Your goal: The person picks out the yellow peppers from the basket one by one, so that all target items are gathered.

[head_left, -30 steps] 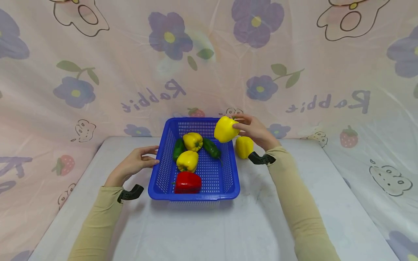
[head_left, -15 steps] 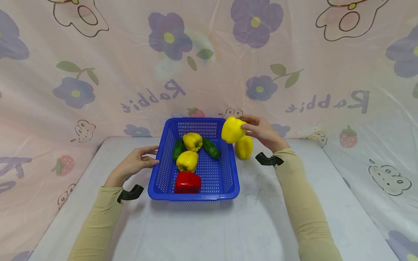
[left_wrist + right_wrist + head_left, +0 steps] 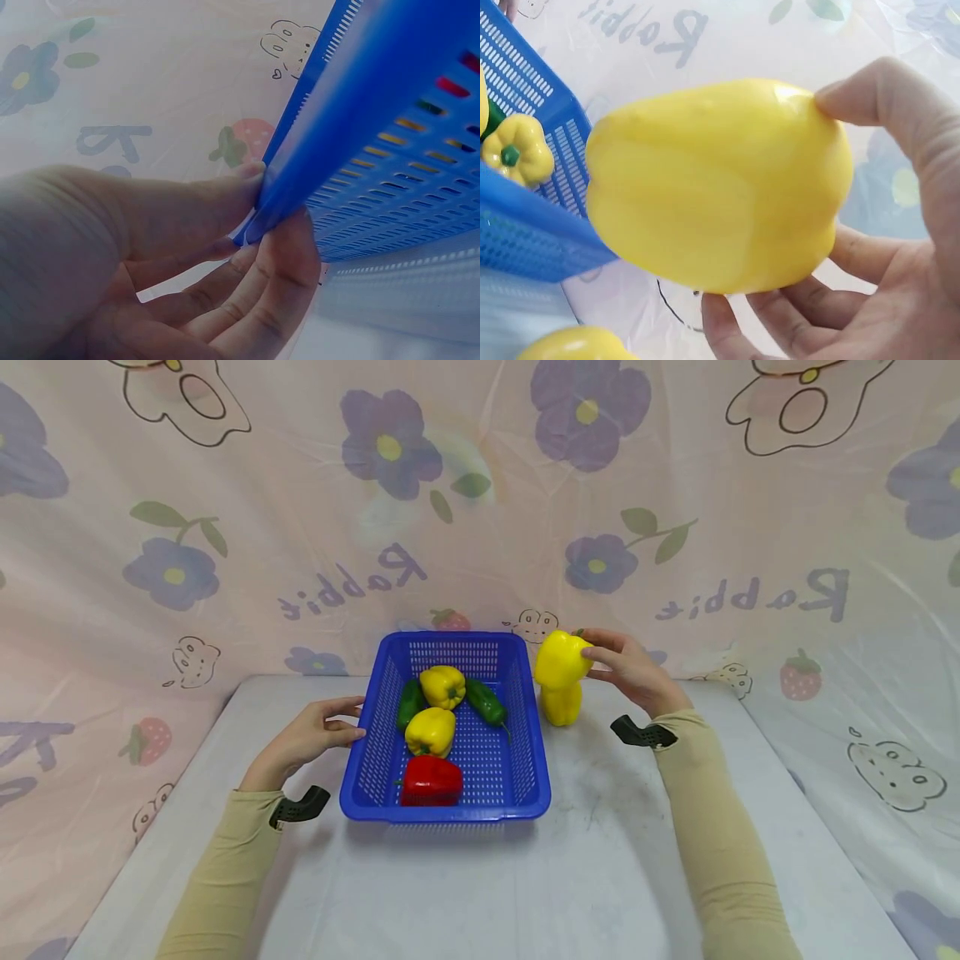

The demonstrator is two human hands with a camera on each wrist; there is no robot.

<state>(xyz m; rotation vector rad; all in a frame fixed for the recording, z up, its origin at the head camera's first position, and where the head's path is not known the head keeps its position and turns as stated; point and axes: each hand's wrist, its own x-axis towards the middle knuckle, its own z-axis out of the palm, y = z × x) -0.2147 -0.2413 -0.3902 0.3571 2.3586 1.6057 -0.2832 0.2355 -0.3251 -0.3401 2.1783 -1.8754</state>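
Note:
My right hand [image 3: 628, 667] grips a yellow bell pepper [image 3: 716, 187] between thumb and fingers, raised to the right of the blue basket [image 3: 446, 812]. A second yellow bell pepper [image 3: 562, 706] stands on the table just below the held one, which overlaps it in the head view. With my left hand [image 3: 311, 733] I pinch the left rim of the basket, thumb on one side and fingers beneath, as the left wrist view shows. Inside the basket lie two yellow bell peppers [image 3: 431, 732], two green peppers [image 3: 486, 701] and a red bell pepper [image 3: 432, 780].
A white-covered table [image 3: 480, 893] carries the basket. Behind it and at both sides hangs a pale cloth [image 3: 480, 527] printed with flowers, rabbits and strawberries. Its lower part meets the table's back edge close behind the basket.
My right hand has carried the yellow bell pepper to the right, from over the basket's right rim to above the pepper on the table. The left hand and the basket have stayed put.

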